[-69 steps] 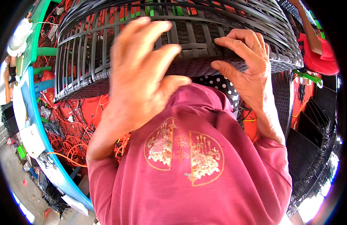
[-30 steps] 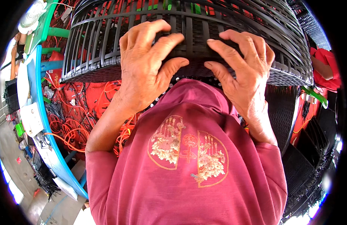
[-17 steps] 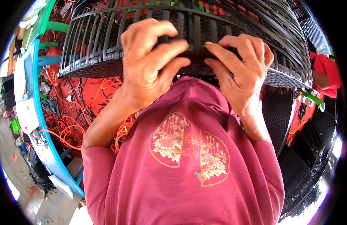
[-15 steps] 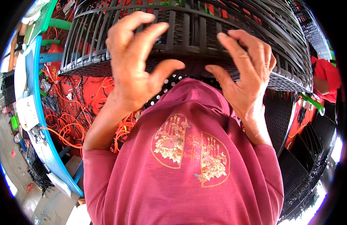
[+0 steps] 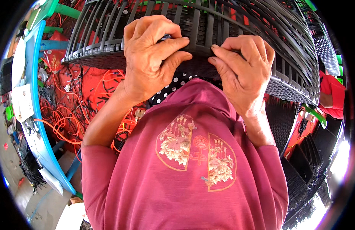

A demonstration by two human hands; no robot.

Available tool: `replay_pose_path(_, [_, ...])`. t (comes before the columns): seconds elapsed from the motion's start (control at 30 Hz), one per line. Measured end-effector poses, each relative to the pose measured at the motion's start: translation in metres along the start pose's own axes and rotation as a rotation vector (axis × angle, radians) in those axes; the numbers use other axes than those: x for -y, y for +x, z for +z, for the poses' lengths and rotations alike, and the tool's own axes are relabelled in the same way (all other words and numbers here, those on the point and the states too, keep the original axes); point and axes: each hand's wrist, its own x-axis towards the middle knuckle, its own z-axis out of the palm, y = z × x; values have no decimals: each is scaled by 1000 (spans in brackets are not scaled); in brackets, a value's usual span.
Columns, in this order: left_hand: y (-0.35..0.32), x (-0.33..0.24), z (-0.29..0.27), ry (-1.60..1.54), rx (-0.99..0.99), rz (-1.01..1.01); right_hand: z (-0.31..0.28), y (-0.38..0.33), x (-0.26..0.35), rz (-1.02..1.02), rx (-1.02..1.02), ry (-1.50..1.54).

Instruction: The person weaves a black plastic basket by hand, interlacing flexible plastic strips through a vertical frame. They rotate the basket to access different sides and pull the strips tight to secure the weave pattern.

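Note:
A large black woven wicker piece (image 5: 202, 28), made of flat strips, stands across the top of the view with its bound edge toward me. My left hand (image 5: 154, 55) is at the middle of that edge, index finger above and thumb below, closed in a pinch. A short way to the right, my right hand (image 5: 244, 71) pinches the same edge, its fingers curled and the thumb underneath. Between the two hands a short stretch of the edge shows. Any thin strip between the fingertips is too small to make out.
Orange cord (image 5: 64, 124) and black strip scraps lie over a red surface on the left. Beyond it is a blue-edged table (image 5: 51, 153). At right are black woven panels (image 5: 300, 161), a green bar (image 5: 315, 115) and another person's red sleeve (image 5: 332, 94). Loose black strips hang at upper right.
Both hands have gone from spread fingers to a pinch at the wicker edge. The left hand has moved slightly right, and the view has shifted a little.

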Motion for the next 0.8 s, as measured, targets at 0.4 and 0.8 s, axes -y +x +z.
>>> replay_pose_path(0.4, [-14,21,-43,142,140,-87,15,27,22,42,164,26])
replay_pose_path(0.8, [-35,26,-24,75,-96,-15,33,21,18,-202,45,75])
